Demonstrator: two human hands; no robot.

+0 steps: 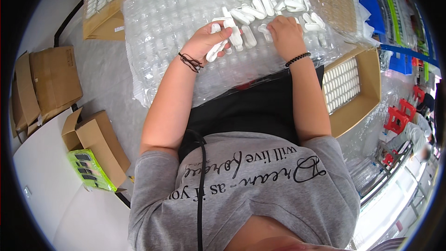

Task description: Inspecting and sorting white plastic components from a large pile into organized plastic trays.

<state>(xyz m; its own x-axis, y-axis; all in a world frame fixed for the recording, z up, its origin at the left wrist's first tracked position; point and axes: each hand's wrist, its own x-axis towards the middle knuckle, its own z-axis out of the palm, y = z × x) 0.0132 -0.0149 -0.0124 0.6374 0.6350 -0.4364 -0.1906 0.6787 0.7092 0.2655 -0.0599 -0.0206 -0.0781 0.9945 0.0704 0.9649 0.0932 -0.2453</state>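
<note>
My left hand is closed around a few white oblong plastic pieces, which stick out between thumb and fingers. Over a clear plastic tray with moulded pockets, my right hand bends its fingers down; a white piece lies right beside its fingertips. Whether those fingers grip anything is hidden. Several more white oblong pieces are scattered loosely on the tray beyond both hands. One piece lies between the two hands.
An open carton with rows of white pieces stands at my right. Another carton bears filled trays at the far left. Brown boxes stand on the left, one with a yellow-green package. Red stools and a person are at the far right.
</note>
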